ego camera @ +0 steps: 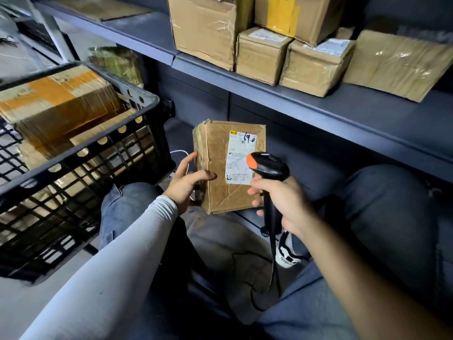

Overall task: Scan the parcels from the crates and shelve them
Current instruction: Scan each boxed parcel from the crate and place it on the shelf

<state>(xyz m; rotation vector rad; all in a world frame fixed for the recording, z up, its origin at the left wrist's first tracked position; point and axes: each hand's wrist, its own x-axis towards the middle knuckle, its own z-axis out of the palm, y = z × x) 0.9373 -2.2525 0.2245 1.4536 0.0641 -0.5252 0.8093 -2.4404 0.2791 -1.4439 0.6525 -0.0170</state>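
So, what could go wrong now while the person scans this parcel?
The scanner sits very close over the label, which looks creased, so the read may fail. The left hand grips the parcel by one edge only; it might slip. The scanner cable loops across the lap and could snag.

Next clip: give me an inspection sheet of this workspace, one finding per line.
Surface: dark shelf carries taped boxes.
Job's things: parcel upright, label facing camera; scanner aimed at label; black crate at left holds more parcels.
Clutter: nothing seen.
Grippers: left hand holds the parcel's side; right hand grips the scanner handle.
Cables: scanner cable trails down to the floor; white cable behind parcel.
Surroundings: person's jeans-clad knees, grey floor.
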